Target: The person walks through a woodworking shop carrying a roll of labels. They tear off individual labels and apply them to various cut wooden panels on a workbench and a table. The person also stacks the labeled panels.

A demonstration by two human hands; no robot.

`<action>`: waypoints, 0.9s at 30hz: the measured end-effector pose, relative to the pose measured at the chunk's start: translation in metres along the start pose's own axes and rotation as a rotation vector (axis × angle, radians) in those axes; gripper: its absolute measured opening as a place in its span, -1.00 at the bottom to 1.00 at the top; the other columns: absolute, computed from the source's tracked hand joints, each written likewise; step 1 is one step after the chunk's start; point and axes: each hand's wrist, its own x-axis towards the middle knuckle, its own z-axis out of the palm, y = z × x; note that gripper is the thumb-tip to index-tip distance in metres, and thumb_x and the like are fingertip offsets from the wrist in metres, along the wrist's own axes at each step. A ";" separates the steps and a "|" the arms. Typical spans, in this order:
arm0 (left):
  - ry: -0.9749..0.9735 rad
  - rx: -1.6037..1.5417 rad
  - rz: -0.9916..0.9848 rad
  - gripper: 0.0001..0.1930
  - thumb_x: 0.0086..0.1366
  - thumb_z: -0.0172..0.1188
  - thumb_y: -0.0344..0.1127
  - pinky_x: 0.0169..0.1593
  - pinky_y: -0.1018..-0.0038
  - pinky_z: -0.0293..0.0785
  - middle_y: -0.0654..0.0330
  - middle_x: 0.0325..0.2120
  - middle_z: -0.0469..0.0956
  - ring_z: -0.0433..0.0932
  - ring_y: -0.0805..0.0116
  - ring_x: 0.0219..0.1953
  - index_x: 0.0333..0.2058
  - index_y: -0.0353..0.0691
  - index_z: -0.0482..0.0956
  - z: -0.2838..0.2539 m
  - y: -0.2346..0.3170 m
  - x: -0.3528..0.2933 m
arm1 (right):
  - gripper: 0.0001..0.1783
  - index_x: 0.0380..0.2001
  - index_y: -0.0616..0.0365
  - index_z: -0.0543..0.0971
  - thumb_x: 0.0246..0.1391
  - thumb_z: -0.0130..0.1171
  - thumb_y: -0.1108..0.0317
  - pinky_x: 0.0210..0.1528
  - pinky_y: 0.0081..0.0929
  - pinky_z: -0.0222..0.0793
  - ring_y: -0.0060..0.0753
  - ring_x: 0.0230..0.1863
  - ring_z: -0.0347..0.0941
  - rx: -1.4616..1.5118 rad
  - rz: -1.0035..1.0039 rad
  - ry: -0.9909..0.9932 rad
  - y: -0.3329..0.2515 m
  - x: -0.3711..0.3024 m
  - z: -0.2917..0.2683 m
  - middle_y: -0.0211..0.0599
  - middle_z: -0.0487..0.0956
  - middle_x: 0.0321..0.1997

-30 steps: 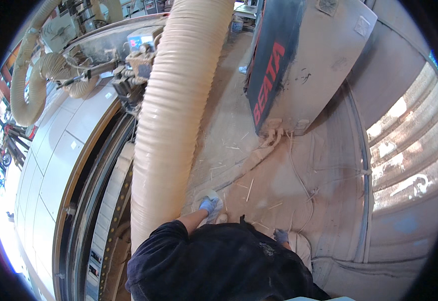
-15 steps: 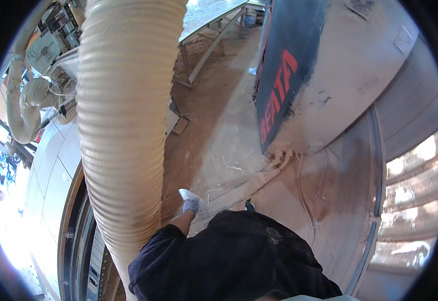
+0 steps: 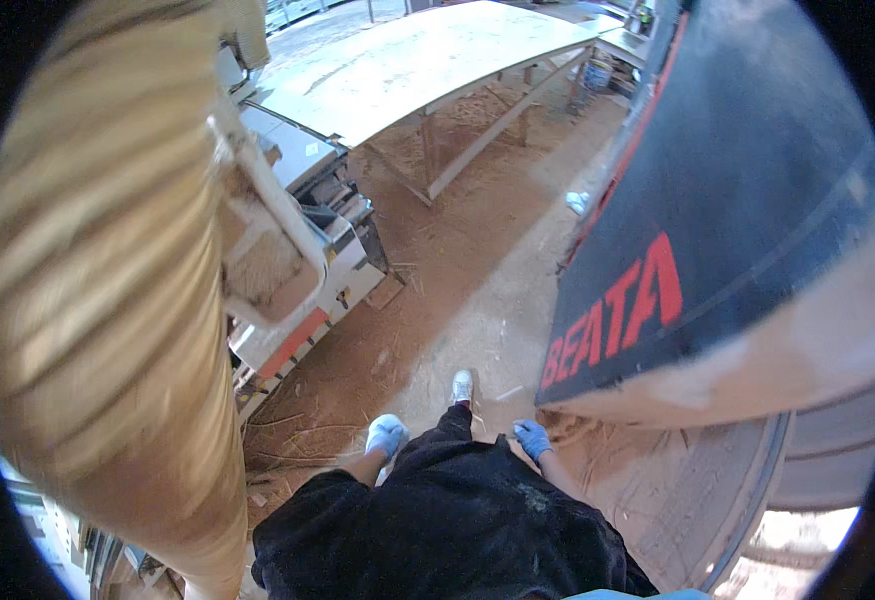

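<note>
My left hand (image 3: 387,434), in a pale work glove, hangs at my left side over the dusty floor, apart from everything around it. How its fingers lie is too small to make out. On my other side, my right hand (image 3: 531,438) in a blue-grey glove has its fingers curled in, and no object shows in it. The nearest thing to it is the lower edge of a large dark panel (image 3: 727,200) with red lettering. One white shoe (image 3: 462,386) shows ahead, beyond my dark shirt (image 3: 447,510).
A thick ribbed tan hose (image 3: 107,300) fills the left side. Beside it stands a machine (image 3: 292,335) with a pale frame. A large pale-topped table (image 3: 427,65) is at the back, with a bucket (image 3: 597,75) near its right end. Wood scraps litter the floor (image 3: 397,330).
The hose, dark panel and table look larger and nearer, and more of the machine shows. My right hand and a shoe have come into view; my left hand sits slightly lower.
</note>
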 end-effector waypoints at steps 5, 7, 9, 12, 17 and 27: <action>0.229 0.393 0.466 -0.82 0.17 0.02 -0.28 -0.26 0.41 0.42 0.14 -0.45 0.57 0.54 0.24 -0.36 -0.44 -0.21 0.55 -0.088 0.162 0.151 | -0.61 -0.24 0.13 0.56 0.01 0.07 0.05 -0.08 -0.38 0.35 -0.18 -0.17 0.49 -0.245 -0.078 -0.127 -0.081 0.140 -0.037 -0.10 0.56 -0.21; 0.275 0.032 0.040 -0.68 0.16 0.05 -0.12 -0.16 0.37 0.43 0.05 -0.31 0.58 0.54 0.18 -0.22 -0.30 -0.26 0.57 -0.105 0.229 0.186 | -0.62 -0.25 0.12 0.57 0.01 0.07 0.05 -0.10 -0.38 0.36 -0.21 -0.18 0.50 -0.251 -0.100 -0.064 -0.112 0.187 -0.069 -0.12 0.57 -0.23; 0.213 0.070 0.128 -0.60 0.13 0.07 -0.01 -0.11 0.35 0.41 0.02 -0.26 0.56 0.53 0.15 -0.19 -0.27 -0.24 0.57 -0.127 0.289 0.222 | -0.64 -0.26 0.12 0.57 0.01 0.08 0.08 -0.13 -0.40 0.38 -0.28 -0.23 0.51 -0.266 -0.116 0.014 -0.136 0.227 -0.100 -0.16 0.59 -0.26; 0.134 0.053 0.056 -0.61 0.12 0.08 0.04 -0.07 0.32 0.39 -0.02 -0.23 0.54 0.51 0.07 -0.16 -0.23 -0.09 0.60 -0.140 0.375 0.283 | -0.71 -0.30 0.16 0.58 0.00 0.09 0.18 -0.18 -0.44 0.38 -0.39 -0.27 0.50 -0.195 -0.052 0.144 -0.163 0.291 -0.151 -0.22 0.60 -0.31; 0.219 0.007 0.059 -0.62 0.11 0.07 0.07 -0.05 0.28 0.39 -0.02 -0.23 0.54 0.51 0.04 -0.16 -0.21 0.00 0.61 -0.127 0.477 0.387 | -0.66 -0.32 0.18 0.59 0.02 0.00 0.15 -0.17 -0.34 0.38 -0.20 -0.23 0.52 -0.558 0.043 -0.094 -0.163 0.427 -0.238 -0.13 0.59 -0.28; 0.389 -0.164 -0.205 -0.45 0.08 0.10 0.08 -0.11 0.24 0.39 -0.18 -0.29 0.53 0.53 0.03 -0.22 -0.27 -0.40 0.55 -0.135 0.652 0.599 | -0.60 -0.27 0.11 0.57 0.00 -0.03 0.05 -0.02 -0.21 0.31 0.02 -0.10 0.42 -0.554 -0.161 -0.072 -0.287 0.756 -0.452 0.00 0.50 -0.15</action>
